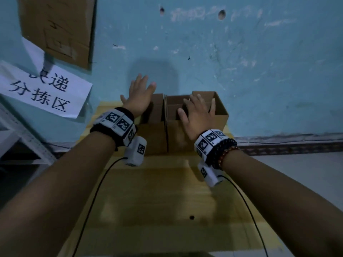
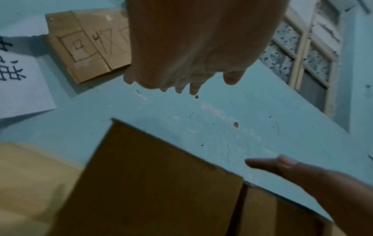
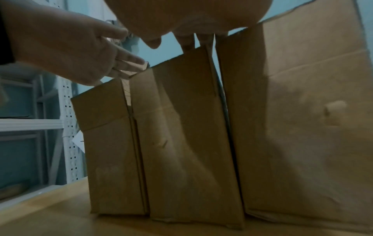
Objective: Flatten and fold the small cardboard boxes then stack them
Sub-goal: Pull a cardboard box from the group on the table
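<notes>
Two brown cardboard boxes stand open-topped at the far end of the wooden table (image 1: 167, 201), against the teal wall: a left box (image 1: 156, 136) and a right box (image 1: 220, 112). My left hand (image 1: 141, 93) hovers over the left box's far left corner with fingers straight and spread, holding nothing. My right hand (image 1: 196, 110) reaches over the right box's opening, its fingertips (image 3: 189, 43) at a top edge without gripping. The right wrist view shows the box fronts (image 3: 181, 135) upright side by side, and the left hand (image 3: 70, 47) touching a top edge.
A white paper sign (image 1: 42, 89) and a flat cardboard sheet (image 1: 59, 28) hang on the wall at the left. A white metal shelf (image 1: 22, 138) stands left of the table. Black cables (image 1: 96, 191) trail from both wrists across the table.
</notes>
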A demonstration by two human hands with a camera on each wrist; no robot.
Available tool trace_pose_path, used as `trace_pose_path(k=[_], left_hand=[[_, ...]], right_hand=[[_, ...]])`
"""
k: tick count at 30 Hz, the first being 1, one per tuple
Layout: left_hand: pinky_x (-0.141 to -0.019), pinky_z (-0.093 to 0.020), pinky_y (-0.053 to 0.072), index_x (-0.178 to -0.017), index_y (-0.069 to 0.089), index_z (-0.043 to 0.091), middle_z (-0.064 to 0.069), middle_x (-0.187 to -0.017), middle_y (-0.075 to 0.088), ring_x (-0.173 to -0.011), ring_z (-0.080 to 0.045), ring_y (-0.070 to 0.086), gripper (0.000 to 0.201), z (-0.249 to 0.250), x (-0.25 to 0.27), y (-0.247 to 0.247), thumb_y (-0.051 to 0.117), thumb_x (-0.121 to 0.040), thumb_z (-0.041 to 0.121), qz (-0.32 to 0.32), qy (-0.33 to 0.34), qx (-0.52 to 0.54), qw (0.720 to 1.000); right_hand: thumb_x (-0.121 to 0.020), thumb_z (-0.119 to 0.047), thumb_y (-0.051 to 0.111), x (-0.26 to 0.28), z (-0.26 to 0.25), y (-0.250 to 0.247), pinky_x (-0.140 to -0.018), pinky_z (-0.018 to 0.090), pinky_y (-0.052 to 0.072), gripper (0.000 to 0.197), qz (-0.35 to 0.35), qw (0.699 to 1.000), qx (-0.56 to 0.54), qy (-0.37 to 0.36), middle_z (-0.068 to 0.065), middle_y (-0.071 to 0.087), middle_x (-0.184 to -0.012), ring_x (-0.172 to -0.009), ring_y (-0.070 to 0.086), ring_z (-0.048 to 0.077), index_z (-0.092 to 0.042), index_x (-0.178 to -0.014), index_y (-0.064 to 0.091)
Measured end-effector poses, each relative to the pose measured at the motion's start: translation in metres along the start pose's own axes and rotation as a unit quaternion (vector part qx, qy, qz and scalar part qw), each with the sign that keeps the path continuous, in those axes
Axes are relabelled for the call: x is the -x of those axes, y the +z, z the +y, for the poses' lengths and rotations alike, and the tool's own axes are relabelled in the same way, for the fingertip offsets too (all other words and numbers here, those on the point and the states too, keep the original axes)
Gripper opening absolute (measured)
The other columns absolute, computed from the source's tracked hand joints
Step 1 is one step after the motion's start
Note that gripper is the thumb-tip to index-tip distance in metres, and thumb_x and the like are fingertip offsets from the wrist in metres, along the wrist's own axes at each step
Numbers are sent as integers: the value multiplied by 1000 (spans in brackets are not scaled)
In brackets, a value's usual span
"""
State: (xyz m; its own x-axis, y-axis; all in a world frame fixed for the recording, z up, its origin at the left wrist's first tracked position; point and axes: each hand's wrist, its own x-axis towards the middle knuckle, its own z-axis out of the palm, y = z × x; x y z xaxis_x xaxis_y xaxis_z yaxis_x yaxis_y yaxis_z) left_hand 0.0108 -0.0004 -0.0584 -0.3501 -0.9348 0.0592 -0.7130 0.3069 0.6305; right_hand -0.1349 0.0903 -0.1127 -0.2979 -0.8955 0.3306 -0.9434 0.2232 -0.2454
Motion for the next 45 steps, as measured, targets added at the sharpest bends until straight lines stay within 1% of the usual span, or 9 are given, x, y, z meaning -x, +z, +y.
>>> trace_pose_path(k=[8,16,22,28,34,37,40,43,45], left_hand=[[-116,-50,-9,-149,13,27,10,-158,-4,-146,-12,-6,54,6,76,-6,22,-99,46,20,-1,-10,1000],[-116,-52,-2,-150,12,24,6,-159,-3,-147,-19,-5,56,12,168,-16,23,-99,45,-8,9,-41,999],[-115,-53,0,-150,10,22,3,-159,-3,-147,-22,-4,57,11,214,-8,24,-100,44,-34,5,-72,997],[-119,-39,8,-149,14,12,-8,-158,5,-146,-27,3,58,8,219,-12,29,-100,38,-26,19,-83,996],[-119,-42,12,-148,21,14,-7,-158,7,-146,-27,7,55,1,206,-5,38,-99,28,-15,18,-120,993],[-119,-37,12,-147,26,11,-8,-158,7,-146,-27,8,49,-3,200,-4,35,-99,14,-32,10,-152,988],[-115,-32,16,-146,28,10,-10,-157,12,-144,-27,16,49,-8,188,-2,37,-98,5,-30,30,-142,989],[-112,-30,23,-146,26,9,-10,-155,20,-139,-28,28,49,-13,174,6,37,-98,3,-66,39,-116,990],[-112,-31,24,-145,29,10,-10,-153,25,-138,-28,31,49,-17,164,13,36,-97,0,-46,25,-81,995]], right_hand=[[-98,-45,24,60,-2,-44,-116,47,-6,53,11,999,6,32,2,14,-157,-146,4,20,-20,-145,26],[-99,-44,23,135,-15,-90,-116,47,-10,53,-21,998,-8,62,3,9,-158,-146,1,21,-21,-146,23],[-98,-46,25,172,-32,-106,-116,46,-9,55,-48,997,-11,66,3,10,-158,-146,3,22,-21,-147,21],[-98,-43,29,189,-36,-107,-116,47,-7,54,-55,996,-23,63,4,13,-157,-146,4,23,-19,-146,23],[-98,-41,34,188,-31,-98,-116,46,-7,55,-81,994,-19,72,3,7,-158,-146,3,22,-21,-147,18],[-97,-40,38,183,-30,-91,-116,46,-7,54,-88,995,-6,57,1,8,-158,-146,6,21,-28,-146,21],[-96,-38,42,165,-31,-87,-117,47,-3,55,-97,994,-4,46,1,11,-158,-146,10,21,-27,-146,22],[-95,-36,46,149,-33,-77,-118,47,8,57,-88,995,-28,37,2,19,-156,-144,20,24,-23,-146,23],[-95,-35,47,144,-33,-66,-119,46,7,58,-91,994,-46,35,2,20,-156,-143,21,24,-23,-146,22]])
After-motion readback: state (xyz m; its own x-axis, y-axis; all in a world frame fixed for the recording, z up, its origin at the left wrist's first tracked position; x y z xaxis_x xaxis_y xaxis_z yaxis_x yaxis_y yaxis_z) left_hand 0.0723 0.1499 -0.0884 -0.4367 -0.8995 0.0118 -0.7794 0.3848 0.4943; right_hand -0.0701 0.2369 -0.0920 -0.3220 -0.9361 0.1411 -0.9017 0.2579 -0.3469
